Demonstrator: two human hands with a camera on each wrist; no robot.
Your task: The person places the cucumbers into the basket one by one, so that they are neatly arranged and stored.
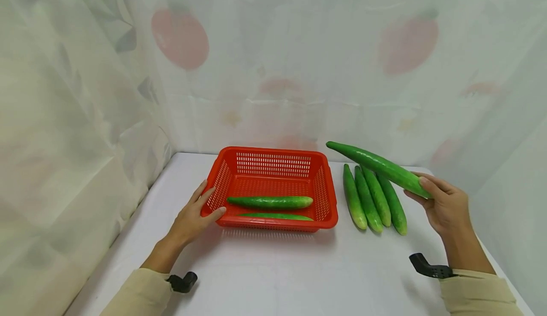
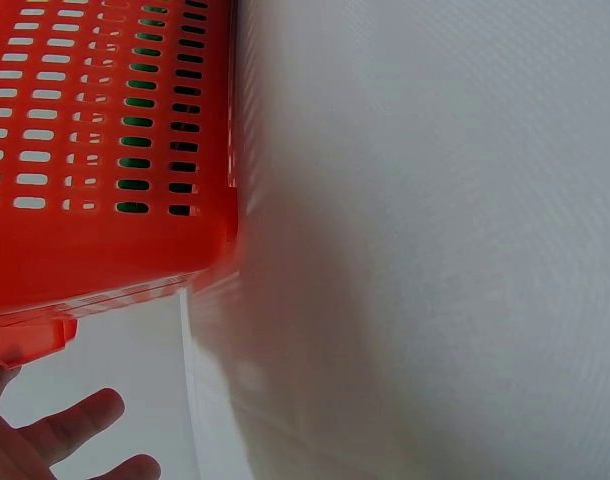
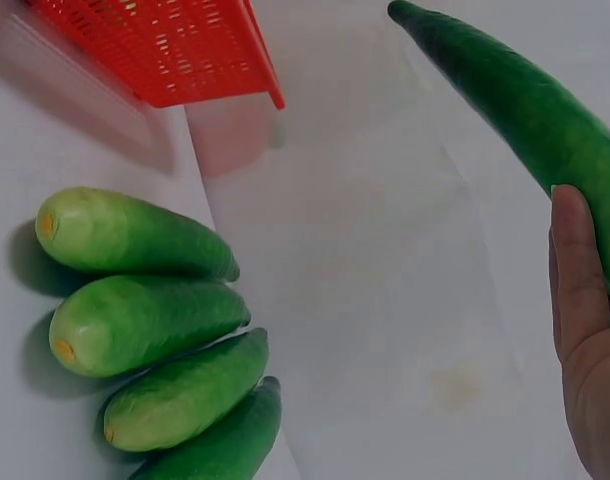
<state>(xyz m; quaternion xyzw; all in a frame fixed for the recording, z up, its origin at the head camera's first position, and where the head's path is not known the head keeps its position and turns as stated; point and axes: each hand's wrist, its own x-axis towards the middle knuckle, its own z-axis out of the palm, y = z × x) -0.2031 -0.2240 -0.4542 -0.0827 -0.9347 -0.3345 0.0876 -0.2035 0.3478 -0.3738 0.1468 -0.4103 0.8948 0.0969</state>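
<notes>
In the head view my right hand [image 1: 448, 206] grips the thick end of a long green cucumber [image 1: 380, 165], held raised with its thin tip pointing to the left. The right wrist view shows the thumb along this cucumber [image 3: 530, 110]. My left hand [image 1: 190, 221] rests at the left rim of a red plastic basket [image 1: 273, 221], its fingers spread and fairly straight. In the left wrist view some fingers [image 2: 75, 425] stand apart below the basket's lip. Inside the basket lie a cucumber [image 1: 273, 203] and, partly hidden by the front wall, another cucumber [image 1: 278, 216].
Several cucumbers [image 1: 371, 197] lie side by side on the white tabletop [image 1: 278, 273], to the right of the basket and below the raised one. A pale printed sheet [image 1: 290, 69] hangs behind the table, and another crumpled sheet [image 1: 72, 130] stands at the left.
</notes>
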